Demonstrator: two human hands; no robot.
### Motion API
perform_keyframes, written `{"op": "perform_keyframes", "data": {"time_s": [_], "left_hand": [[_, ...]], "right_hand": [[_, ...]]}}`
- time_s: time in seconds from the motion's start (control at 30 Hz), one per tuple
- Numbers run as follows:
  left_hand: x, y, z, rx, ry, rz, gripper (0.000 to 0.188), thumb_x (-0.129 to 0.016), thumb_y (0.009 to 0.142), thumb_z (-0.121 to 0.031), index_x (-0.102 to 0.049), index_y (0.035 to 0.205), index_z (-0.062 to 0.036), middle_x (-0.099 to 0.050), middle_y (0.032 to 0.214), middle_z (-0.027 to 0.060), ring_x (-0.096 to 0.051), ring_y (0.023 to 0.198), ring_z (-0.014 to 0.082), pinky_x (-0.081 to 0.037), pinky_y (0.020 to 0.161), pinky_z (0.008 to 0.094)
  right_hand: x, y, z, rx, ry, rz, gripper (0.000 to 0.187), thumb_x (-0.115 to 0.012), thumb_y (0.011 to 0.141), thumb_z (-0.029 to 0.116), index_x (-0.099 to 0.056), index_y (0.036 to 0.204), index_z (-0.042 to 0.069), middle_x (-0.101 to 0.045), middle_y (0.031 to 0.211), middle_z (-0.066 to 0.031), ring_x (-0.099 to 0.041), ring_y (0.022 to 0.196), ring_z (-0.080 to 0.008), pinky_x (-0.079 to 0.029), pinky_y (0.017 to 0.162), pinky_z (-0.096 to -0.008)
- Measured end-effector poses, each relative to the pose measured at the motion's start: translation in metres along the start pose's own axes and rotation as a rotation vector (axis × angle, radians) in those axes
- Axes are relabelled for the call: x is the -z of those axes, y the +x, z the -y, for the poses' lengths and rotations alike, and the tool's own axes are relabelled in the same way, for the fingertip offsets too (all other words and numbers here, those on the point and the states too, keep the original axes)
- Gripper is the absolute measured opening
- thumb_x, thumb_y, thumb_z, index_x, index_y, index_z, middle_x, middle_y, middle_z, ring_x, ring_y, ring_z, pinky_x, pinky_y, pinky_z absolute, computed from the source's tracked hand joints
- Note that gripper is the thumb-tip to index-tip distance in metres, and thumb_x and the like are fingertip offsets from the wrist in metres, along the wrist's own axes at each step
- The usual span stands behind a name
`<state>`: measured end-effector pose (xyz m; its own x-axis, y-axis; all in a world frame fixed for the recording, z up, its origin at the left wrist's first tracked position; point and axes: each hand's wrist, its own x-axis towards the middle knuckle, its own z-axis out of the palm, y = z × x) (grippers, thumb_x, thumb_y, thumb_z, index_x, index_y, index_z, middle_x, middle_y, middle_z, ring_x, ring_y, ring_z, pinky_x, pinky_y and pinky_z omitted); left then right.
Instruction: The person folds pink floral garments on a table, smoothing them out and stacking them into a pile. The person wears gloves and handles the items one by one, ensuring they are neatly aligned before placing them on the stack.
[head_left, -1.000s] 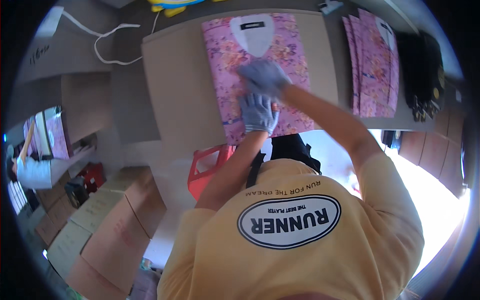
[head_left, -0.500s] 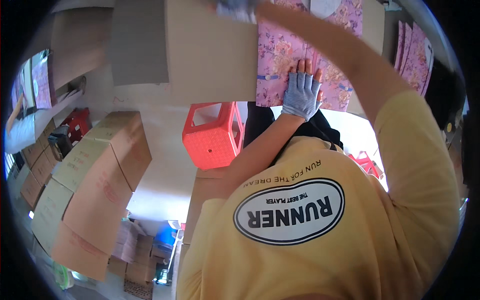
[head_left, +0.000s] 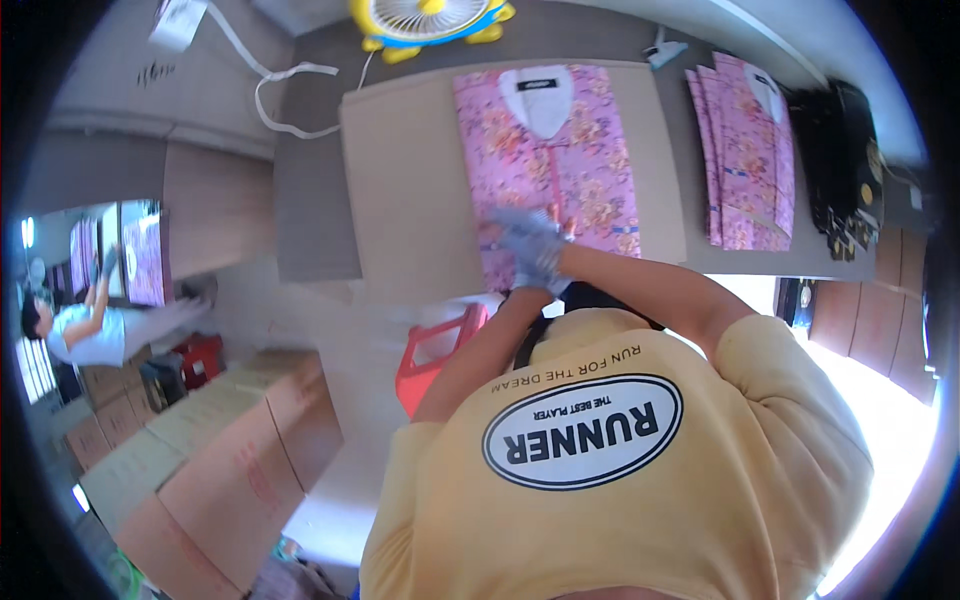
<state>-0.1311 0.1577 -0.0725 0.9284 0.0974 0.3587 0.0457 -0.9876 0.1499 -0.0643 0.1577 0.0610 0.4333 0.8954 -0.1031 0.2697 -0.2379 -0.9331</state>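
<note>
A folded pink floral garment (head_left: 600, 150) with a white inner neck and a dark label lies flat on a large sheet of cardboard (head_left: 410, 200). Both hands wear blue-grey gloves that leave the fingertips bare. Low on the garment rests my left hand (head_left: 538, 277), largely covered by the other one; the fingertips that show lie flat on the cloth. My right hand (head_left: 520, 232) crosses over it toward the left, its fingers stretched out over the garment and somewhat blurred. Neither hand appears to grip anything.
More folded floral garments (head_left: 745, 150) overlap at the table's right, beside black items (head_left: 845, 160). A yellow and blue fan (head_left: 430, 20) stands at the back. A red stool (head_left: 430, 350) and cardboard boxes (head_left: 235, 480) are to the left. Another person (head_left: 95, 320) appears at far left.
My right hand has come down from the far left side to cross over the left hand. The view has shifted, bringing the fan and the garment's neck into sight.
</note>
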Motion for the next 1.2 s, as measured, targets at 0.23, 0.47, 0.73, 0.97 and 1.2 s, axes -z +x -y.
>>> {"op": "perform_keyframes", "data": {"time_s": [0.23,0.47,0.73,0.97,1.2], "left_hand": [[0.093,0.033,0.031,0.68,-0.115,0.076,0.07,-0.06,0.08,-0.041,-0.039,0.135,-0.0032,-0.038,0.139,0.0244,-0.034,0.129,0.0395,-0.029,0.104,0.0507],[0.056,0.107,0.075,0.996,-0.698,0.088,0.052,-0.05,0.086,-0.023,-0.045,0.13,0.005,-0.051,0.13,0.0214,-0.055,0.108,0.0301,-0.044,0.092,0.039],[0.088,0.275,-0.175,0.702,-1.142,0.094,0.06,-0.056,0.083,-0.019,-0.04,0.136,0.0025,-0.049,0.13,0.0168,-0.058,0.102,0.0231,-0.047,0.089,0.0338],[0.068,0.291,-0.27,0.109,-0.983,0.183,0.044,-0.06,0.088,-0.019,-0.051,0.128,-0.0036,-0.058,0.12,0.0155,-0.06,0.102,0.0222,-0.041,0.096,0.0319],[0.265,0.319,-0.299,-0.246,-1.644,0.768,0.01,-0.062,0.087,-0.012,-0.062,0.085,-0.0025,-0.063,0.11,0.0164,-0.061,0.096,0.0216,-0.046,0.083,0.0321]], "right_hand": [[0.138,-0.105,-0.093,-0.745,-0.526,-0.876,0.042,-0.062,0.078,0.028,-0.051,0.113,0.008,-0.058,0.105,-0.019,-0.056,0.1,-0.0407,-0.046,0.088,-0.0473],[0.167,-0.139,-0.053,-0.709,-0.03,-0.592,0.058,-0.059,0.08,0.03,-0.037,0.131,0.011,-0.059,0.111,-0.0257,-0.058,0.104,-0.0421,-0.047,0.087,-0.0465],[0.391,-0.274,-0.066,-0.486,-0.225,-1.079,0.056,-0.061,0.082,0.012,-0.044,0.136,0.012,-0.062,0.114,-0.016,-0.062,0.096,-0.0298,-0.049,0.085,-0.0378],[0.463,-0.267,-0.129,-0.713,-0.855,-1.12,0.063,-0.059,0.083,0.034,-0.037,0.141,0.024,-0.018,0.154,-0.0124,-0.013,0.141,-0.0408,-0.02,0.108,-0.0625],[0.399,-0.256,-0.198,-0.762,-0.913,-0.758,0.069,-0.056,0.082,0.047,-0.034,0.144,0.025,-0.012,0.157,-0.0104,-0.003,0.144,-0.0386,0.001,0.109,-0.0658]]}}
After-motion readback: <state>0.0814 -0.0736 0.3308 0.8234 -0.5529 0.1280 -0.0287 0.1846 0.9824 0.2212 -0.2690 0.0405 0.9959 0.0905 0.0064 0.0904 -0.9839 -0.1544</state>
